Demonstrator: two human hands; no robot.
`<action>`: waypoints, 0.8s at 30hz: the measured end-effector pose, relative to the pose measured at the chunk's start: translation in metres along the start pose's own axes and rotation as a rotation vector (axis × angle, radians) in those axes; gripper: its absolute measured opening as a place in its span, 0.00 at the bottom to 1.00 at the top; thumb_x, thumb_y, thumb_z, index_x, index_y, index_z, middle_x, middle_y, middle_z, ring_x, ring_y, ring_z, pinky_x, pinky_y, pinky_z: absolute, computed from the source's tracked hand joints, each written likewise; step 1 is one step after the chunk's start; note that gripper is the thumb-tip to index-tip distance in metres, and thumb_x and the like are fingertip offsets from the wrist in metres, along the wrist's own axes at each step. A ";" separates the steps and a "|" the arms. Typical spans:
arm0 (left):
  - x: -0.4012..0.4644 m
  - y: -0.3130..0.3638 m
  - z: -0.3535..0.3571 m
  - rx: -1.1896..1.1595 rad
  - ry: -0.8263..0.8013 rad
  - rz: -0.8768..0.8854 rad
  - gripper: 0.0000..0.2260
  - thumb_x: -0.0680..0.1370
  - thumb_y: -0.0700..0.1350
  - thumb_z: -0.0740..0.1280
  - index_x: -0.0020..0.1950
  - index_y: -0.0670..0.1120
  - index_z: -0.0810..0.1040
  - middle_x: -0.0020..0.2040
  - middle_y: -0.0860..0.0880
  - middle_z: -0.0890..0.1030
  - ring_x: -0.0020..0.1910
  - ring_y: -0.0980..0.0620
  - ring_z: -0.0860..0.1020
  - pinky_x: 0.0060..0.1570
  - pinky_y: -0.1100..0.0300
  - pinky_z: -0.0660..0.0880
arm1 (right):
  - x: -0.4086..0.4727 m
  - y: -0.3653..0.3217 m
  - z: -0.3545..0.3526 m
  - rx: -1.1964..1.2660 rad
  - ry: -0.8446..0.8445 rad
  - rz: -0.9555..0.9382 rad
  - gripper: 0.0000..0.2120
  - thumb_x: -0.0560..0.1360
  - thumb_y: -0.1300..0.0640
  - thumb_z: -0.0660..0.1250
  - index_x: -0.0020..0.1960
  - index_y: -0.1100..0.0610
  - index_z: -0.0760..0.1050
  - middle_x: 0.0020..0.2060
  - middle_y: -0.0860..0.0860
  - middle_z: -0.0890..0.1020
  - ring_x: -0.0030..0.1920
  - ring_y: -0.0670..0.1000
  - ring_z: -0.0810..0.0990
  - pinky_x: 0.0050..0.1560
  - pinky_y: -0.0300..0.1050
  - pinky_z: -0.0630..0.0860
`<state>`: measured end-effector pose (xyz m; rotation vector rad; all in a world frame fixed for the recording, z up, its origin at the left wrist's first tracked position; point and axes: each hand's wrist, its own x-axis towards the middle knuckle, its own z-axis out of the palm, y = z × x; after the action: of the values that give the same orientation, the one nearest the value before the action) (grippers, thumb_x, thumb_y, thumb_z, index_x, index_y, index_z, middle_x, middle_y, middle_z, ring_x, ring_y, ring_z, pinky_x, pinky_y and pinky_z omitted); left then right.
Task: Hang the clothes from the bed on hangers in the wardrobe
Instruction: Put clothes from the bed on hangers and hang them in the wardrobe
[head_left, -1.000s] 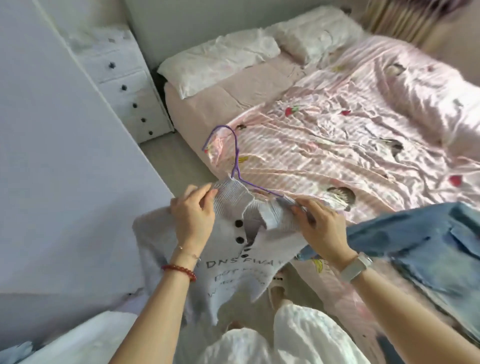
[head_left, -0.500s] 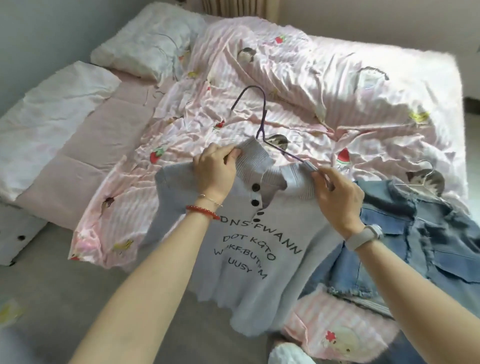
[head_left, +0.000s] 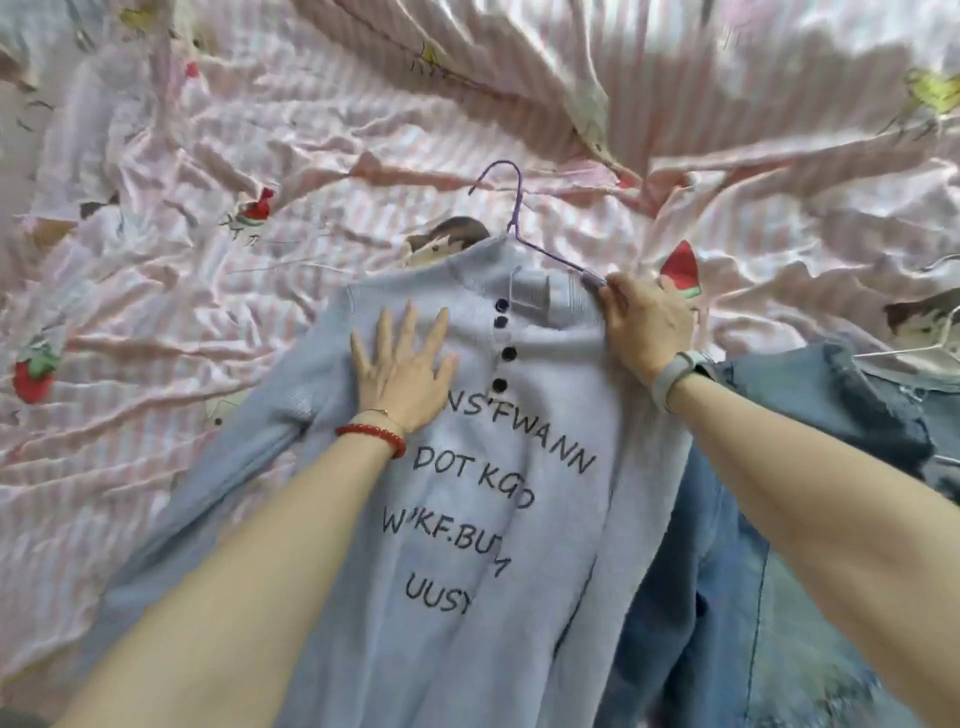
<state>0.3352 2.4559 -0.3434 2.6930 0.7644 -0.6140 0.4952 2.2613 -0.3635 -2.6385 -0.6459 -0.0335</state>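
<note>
A pale lilac knit top (head_left: 524, 415) with dark buttons and black lettering lies spread face up on the bed. A purple wire hanger (head_left: 511, 208) sits in its neck, the hook pointing up past the collar. My left hand (head_left: 402, 364) presses flat on the top's left chest, fingers straight and spread. My right hand (head_left: 647, 322) grips the hanger's right arm together with the top's shoulder edge. The hanger's left arm is hidden inside the garment.
A blue denim garment (head_left: 810, 426) lies to the right, partly under the top, with a pale wire hanger (head_left: 935, 338) at its upper edge. The crumpled pink striped duvet (head_left: 260, 156) with fruit prints covers the bed all around.
The top went from held up in the air to lying flat on the bed. My left hand let go of the collar and now presses flat on the chest. The view moved in close.
</note>
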 end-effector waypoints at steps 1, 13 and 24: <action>0.002 -0.004 0.016 0.032 -0.002 -0.001 0.24 0.81 0.57 0.47 0.75 0.58 0.41 0.77 0.50 0.39 0.74 0.47 0.37 0.69 0.41 0.35 | -0.002 0.009 0.015 -0.030 -0.023 -0.010 0.17 0.76 0.50 0.57 0.51 0.59 0.79 0.42 0.61 0.79 0.46 0.63 0.75 0.43 0.54 0.70; -0.017 -0.013 -0.017 0.031 0.104 -0.017 0.23 0.81 0.53 0.50 0.76 0.55 0.49 0.77 0.49 0.45 0.75 0.48 0.43 0.71 0.43 0.39 | -0.025 -0.036 -0.010 -0.051 -0.090 -0.033 0.25 0.73 0.48 0.50 0.64 0.57 0.71 0.60 0.60 0.75 0.62 0.61 0.71 0.63 0.61 0.65; -0.305 -0.131 -0.031 -0.242 0.537 -0.452 0.21 0.77 0.49 0.55 0.69 0.46 0.69 0.69 0.43 0.69 0.68 0.41 0.66 0.65 0.37 0.57 | -0.220 -0.253 -0.090 0.169 -0.368 -0.534 0.23 0.75 0.50 0.50 0.64 0.58 0.72 0.63 0.57 0.75 0.65 0.61 0.71 0.63 0.65 0.66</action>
<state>0.0382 2.4426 -0.1928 2.4767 1.4976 0.1387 0.1929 2.3321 -0.2085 -2.2535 -1.3937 0.3413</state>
